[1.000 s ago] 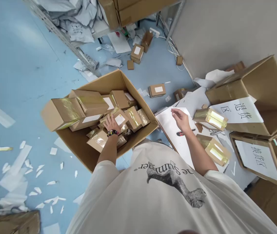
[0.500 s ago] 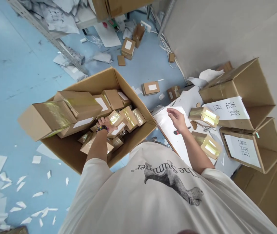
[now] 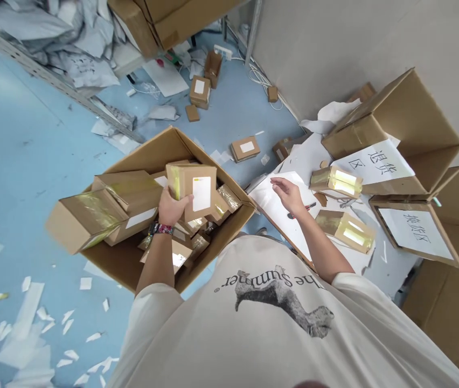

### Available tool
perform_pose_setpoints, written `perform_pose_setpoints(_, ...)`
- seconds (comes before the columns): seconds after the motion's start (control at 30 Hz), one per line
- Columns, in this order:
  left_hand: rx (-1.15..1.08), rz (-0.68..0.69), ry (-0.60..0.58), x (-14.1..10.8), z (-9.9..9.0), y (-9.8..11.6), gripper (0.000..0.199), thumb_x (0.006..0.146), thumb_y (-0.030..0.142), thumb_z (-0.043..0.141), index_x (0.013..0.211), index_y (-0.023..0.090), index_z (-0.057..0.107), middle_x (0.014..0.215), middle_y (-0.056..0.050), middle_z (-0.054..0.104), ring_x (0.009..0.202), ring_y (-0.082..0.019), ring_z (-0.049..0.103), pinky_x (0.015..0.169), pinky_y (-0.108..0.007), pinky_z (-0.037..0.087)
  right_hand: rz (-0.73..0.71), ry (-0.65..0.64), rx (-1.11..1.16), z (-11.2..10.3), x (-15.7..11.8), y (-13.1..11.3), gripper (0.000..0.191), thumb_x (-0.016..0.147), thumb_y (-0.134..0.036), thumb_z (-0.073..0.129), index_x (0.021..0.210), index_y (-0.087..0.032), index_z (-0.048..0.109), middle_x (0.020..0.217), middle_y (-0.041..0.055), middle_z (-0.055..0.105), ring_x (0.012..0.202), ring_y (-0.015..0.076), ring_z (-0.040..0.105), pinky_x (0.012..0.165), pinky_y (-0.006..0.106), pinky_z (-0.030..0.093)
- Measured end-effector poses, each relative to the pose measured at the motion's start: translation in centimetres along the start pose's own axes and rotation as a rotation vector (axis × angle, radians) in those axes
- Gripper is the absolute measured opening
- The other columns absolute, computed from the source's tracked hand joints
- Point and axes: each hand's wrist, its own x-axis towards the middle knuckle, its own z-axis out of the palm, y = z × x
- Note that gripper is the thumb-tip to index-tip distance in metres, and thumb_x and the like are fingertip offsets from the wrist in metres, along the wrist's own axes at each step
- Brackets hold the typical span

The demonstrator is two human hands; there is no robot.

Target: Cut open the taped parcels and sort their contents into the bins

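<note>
My left hand (image 3: 172,208) grips a small brown cardboard box (image 3: 186,179) with a white label and yellowish tape along one side. It is held tilted above the other packed boxes in a large open carton (image 3: 148,153). Two longer taped boxes (image 3: 126,186) stick up over the carton's left side. Over a white sheet on the table (image 3: 264,195), my right hand (image 3: 288,195) is open and empty, its fingers stretched out. A utility knife (image 3: 310,206) lies beside its wrist, partly hidden by the arm.
Two taped boxes (image 3: 336,180) lie on the table's right side, near two open cartons (image 3: 375,161) with handwritten paper signs. Several small boxes (image 3: 245,148) and paper scraps (image 3: 86,283) are on the blue floor. A metal rack (image 3: 51,73) with grey bags stands at upper left.
My left hand has taken hold of a labelled box and raised it above the others in the carton. My right hand stays over the table. The view has shifted slightly.
</note>
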Motion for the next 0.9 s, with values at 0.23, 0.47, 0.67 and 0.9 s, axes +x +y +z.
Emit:
perform_pose_setpoints(0.23,-0.581,0.143,-0.31,-2.0,6.8,9.7,0.082,0.09,0.059,0.086,0.16,0.019,0.068,0.16,-0.017,0.076,0.148,-0.041,0.072,0.126,-0.057,0.06,-0.064,-0.007,0.059,0.6,-0.7,0.3,0.059,0.101,-0.07,0.077,0.142,-0.028,0.084,0.137,0.0127,0.088,0.121,0.0324,0.084,0.117,0.054,0.066)
perform_pose_setpoints(0.47,-0.455,0.201,-0.546,-4.4,16.9,19.1,0.114,0.086,0.052,0.091,0.186,0.028,0.041,0.163,-0.014,0.072,0.145,-0.038,0.073,0.13,-0.057,0.054,-0.012,0.196,0.089,-4.9,-4.4,3.3,0.06,0.102,-0.06,0.078,0.151,-0.025,0.078,0.142,0.0156,0.085,0.117,0.0318,0.083,0.11,0.054,0.068)
perform_pose_setpoints(0.67,0.094,0.614,-0.328,-6.1,23.6,27.6,0.11,0.088,0.057,0.093,0.185,0.029,0.05,0.181,-0.018,0.053,0.167,-0.047,0.05,0.142,-0.062,0.038,0.096,0.431,0.154,-10.3,-10.3,8.3,0.058,0.098,-0.063,0.081,0.144,-0.026,0.081,0.137,0.0149,0.087,0.115,0.0318,0.084,0.111,0.055,0.068)
perform_pose_setpoints(0.9,0.699,0.646,-0.356,-10.1,31.4,28.2,0.109,0.095,0.061,0.08,0.191,0.03,0.038,0.201,-0.019,0.019,0.171,-0.056,0.038,0.135,-0.074,0.04,0.173,0.63,0.212,-14.7,-17.6,14.1,0.055,0.098,-0.066,0.08,0.134,-0.025,0.085,0.137,0.0147,0.088,0.122,0.0339,0.084,0.118,0.058,0.066)
